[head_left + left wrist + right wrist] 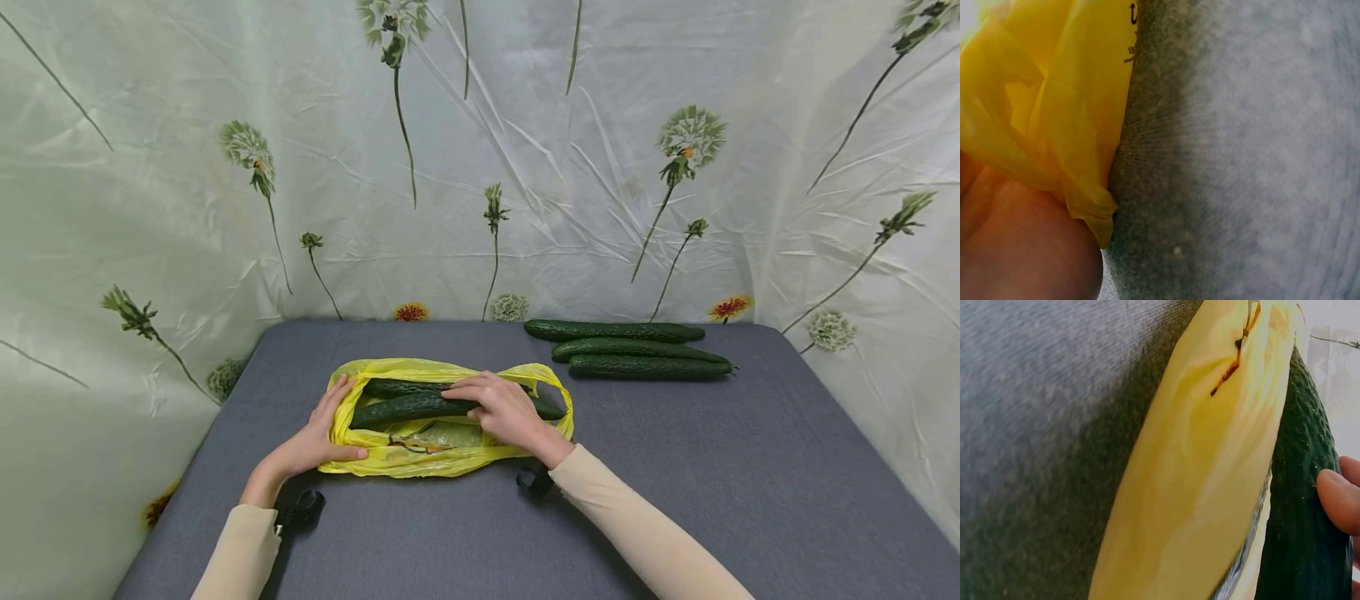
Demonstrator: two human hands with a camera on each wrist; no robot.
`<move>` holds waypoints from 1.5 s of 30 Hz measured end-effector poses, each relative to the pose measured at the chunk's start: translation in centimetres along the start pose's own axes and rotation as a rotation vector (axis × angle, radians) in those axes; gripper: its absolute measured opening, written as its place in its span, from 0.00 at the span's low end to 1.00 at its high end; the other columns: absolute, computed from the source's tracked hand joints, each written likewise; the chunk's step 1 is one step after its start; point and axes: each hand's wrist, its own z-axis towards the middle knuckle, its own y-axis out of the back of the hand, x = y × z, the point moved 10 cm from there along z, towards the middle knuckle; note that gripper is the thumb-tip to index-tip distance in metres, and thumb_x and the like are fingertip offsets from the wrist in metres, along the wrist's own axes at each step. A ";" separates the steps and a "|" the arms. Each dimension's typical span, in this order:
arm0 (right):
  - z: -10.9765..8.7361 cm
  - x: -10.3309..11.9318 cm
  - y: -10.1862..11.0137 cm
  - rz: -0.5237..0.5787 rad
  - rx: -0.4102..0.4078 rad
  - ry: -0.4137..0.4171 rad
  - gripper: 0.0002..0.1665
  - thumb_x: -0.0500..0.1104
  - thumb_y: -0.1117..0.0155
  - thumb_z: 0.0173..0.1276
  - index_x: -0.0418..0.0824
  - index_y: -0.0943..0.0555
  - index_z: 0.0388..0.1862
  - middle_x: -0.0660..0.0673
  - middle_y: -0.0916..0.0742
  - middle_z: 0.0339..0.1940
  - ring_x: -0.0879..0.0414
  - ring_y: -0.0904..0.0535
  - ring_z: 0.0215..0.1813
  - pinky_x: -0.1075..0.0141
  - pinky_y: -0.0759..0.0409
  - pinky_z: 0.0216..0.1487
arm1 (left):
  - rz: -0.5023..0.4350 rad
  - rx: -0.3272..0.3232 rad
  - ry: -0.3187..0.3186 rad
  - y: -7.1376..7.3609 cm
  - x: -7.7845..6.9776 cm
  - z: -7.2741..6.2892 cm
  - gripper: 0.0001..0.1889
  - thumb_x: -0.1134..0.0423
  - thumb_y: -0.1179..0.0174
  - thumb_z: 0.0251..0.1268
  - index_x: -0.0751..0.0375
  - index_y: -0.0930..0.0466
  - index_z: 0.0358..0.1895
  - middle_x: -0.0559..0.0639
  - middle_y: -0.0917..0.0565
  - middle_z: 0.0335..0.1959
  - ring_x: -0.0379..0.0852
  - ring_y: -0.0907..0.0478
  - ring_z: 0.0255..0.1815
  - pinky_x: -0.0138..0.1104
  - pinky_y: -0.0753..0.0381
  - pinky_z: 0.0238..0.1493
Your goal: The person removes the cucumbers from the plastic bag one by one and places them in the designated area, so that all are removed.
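A yellow plastic bag (442,463) lies on its side lengthwise on the table, its mouth spread open. Two dark green cucumbers are inside it: a rear one (397,387) and a front one (416,407). My right hand (513,414) reaches over the bag and grips the front cucumber from above; in the right wrist view the thumb (1339,497) presses its side. At the bag's left end my left hand (315,440) holds the rim, thumb at the front and fingers at the back. The left wrist view shows the bag's film (1079,94) against the palm.
Three more cucumbers lie side by side at the table's back right: a rear one (611,331), a middle one (630,348) and a front one (648,367). A flower-printed curtain (480,150) surrounds the grey table (712,467) at the back and sides.
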 end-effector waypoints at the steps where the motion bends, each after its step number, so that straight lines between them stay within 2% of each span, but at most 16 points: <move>1: -0.1 -0.1 0.1 0.006 -0.002 -0.002 0.26 0.27 0.41 0.62 0.44 0.18 0.57 0.45 0.18 0.57 0.51 0.25 0.60 0.55 0.28 0.58 | 0.001 0.000 0.000 0.0 0.0 0.0 0.55 0.57 0.29 0.52 0.62 0.60 0.76 0.63 0.68 0.76 0.71 0.74 0.72 0.74 0.65 0.54; 4: -0.3 -0.4 0.4 0.022 -0.007 -0.002 0.26 0.26 0.42 0.62 0.44 0.18 0.57 0.44 0.18 0.57 0.50 0.25 0.60 0.52 0.35 0.64 | 0.001 0.001 0.002 0.0 0.0 0.1 0.55 0.57 0.29 0.52 0.63 0.60 0.76 0.63 0.68 0.76 0.71 0.75 0.72 0.74 0.67 0.54; 8: -0.7 -0.7 0.6 0.026 -0.008 0.000 0.25 0.27 0.42 0.63 0.44 0.18 0.57 0.43 0.18 0.56 0.50 0.24 0.58 0.52 0.33 0.63 | -0.002 0.002 0.002 0.1 0.0 0.1 0.55 0.57 0.29 0.52 0.62 0.60 0.76 0.63 0.68 0.76 0.71 0.75 0.72 0.74 0.66 0.54; 11: -1.0 -0.9 0.9 0.023 -0.016 -0.001 0.25 0.27 0.41 0.63 0.44 0.18 0.57 0.44 0.18 0.56 0.51 0.23 0.56 0.60 0.23 0.48 | -0.004 0.003 -0.001 0.0 0.1 0.1 0.55 0.57 0.29 0.52 0.62 0.60 0.76 0.62 0.68 0.76 0.70 0.75 0.72 0.74 0.67 0.55; 13: -1.2 -1.0 1.1 0.021 -0.022 -0.003 0.25 0.27 0.40 0.62 0.44 0.18 0.57 0.44 0.18 0.56 0.52 0.22 0.54 0.64 0.26 0.35 | -0.005 0.003 -0.003 0.1 0.1 0.2 0.55 0.57 0.29 0.52 0.62 0.60 0.76 0.63 0.68 0.76 0.70 0.75 0.72 0.73 0.68 0.55; 15: -1.4 -1.2 1.2 0.023 -0.024 -0.004 0.25 0.27 0.40 0.62 0.44 0.18 0.57 0.44 0.18 0.56 0.52 0.22 0.53 0.65 0.33 0.29 | -0.006 0.003 -0.004 0.1 0.1 0.2 0.55 0.58 0.29 0.52 0.62 0.60 0.76 0.63 0.69 0.76 0.69 0.75 0.72 0.73 0.69 0.56; 18: -1.6 -1.5 1.4 0.026 -0.022 -0.010 0.24 0.28 0.39 0.63 0.44 0.18 0.57 0.44 0.18 0.56 0.51 0.22 0.54 0.64 0.28 0.33 | -0.001 0.002 -0.004 0.1 0.1 0.3 0.55 0.57 0.28 0.52 0.62 0.60 0.76 0.63 0.68 0.76 0.69 0.75 0.72 0.73 0.69 0.56; 20: -1.7 -1.6 1.4 0.031 -0.020 -0.014 0.24 0.28 0.39 0.63 0.44 0.18 0.57 0.44 0.18 0.56 0.51 0.23 0.56 0.61 0.24 0.40 | 0.001 0.001 -0.002 0.0 0.2 0.3 0.55 0.57 0.28 0.52 0.62 0.60 0.76 0.62 0.68 0.76 0.70 0.75 0.72 0.73 0.67 0.55; 23: -1.8 -1.7 1.5 0.039 -0.020 -0.021 0.24 0.29 0.38 0.63 0.45 0.18 0.57 0.44 0.18 0.56 0.51 0.23 0.57 0.56 0.23 0.46 | 0.004 0.000 0.000 0.0 0.2 0.3 0.55 0.57 0.28 0.52 0.61 0.60 0.77 0.62 0.68 0.76 0.70 0.75 0.72 0.74 0.66 0.54; 30: -2.4 -2.0 1.8 0.047 -0.029 -0.035 0.24 0.29 0.38 0.63 0.45 0.18 0.57 0.44 0.18 0.57 0.50 0.24 0.57 0.58 0.24 0.41 | 0.006 0.001 0.014 0.0 0.2 0.2 0.56 0.57 0.28 0.52 0.61 0.60 0.77 0.62 0.68 0.76 0.71 0.74 0.72 0.74 0.64 0.55; 36: -2.9 -2.5 2.4 0.072 -0.040 -0.042 0.25 0.27 0.37 0.61 0.45 0.18 0.57 0.44 0.18 0.57 0.50 0.24 0.58 0.55 0.23 0.47 | 0.001 -0.002 0.017 0.1 0.2 0.1 0.55 0.57 0.28 0.52 0.60 0.60 0.77 0.62 0.68 0.76 0.71 0.75 0.72 0.74 0.63 0.54; 42: -3.4 -3.1 2.8 0.118 -0.030 -0.048 0.26 0.26 0.37 0.61 0.43 0.19 0.58 0.44 0.19 0.57 0.49 0.25 0.59 0.52 0.27 0.56 | -0.001 -0.006 0.014 0.1 0.2 0.0 0.55 0.57 0.28 0.52 0.61 0.60 0.77 0.62 0.68 0.76 0.71 0.75 0.72 0.74 0.65 0.54; 45: -3.7 -3.3 2.9 0.118 -0.025 -0.053 0.27 0.27 0.36 0.61 0.44 0.19 0.58 0.45 0.19 0.58 0.49 0.26 0.60 0.52 0.28 0.57 | -0.004 -0.005 0.011 0.0 0.1 0.1 0.55 0.57 0.28 0.52 0.62 0.60 0.76 0.63 0.68 0.76 0.71 0.75 0.71 0.74 0.65 0.54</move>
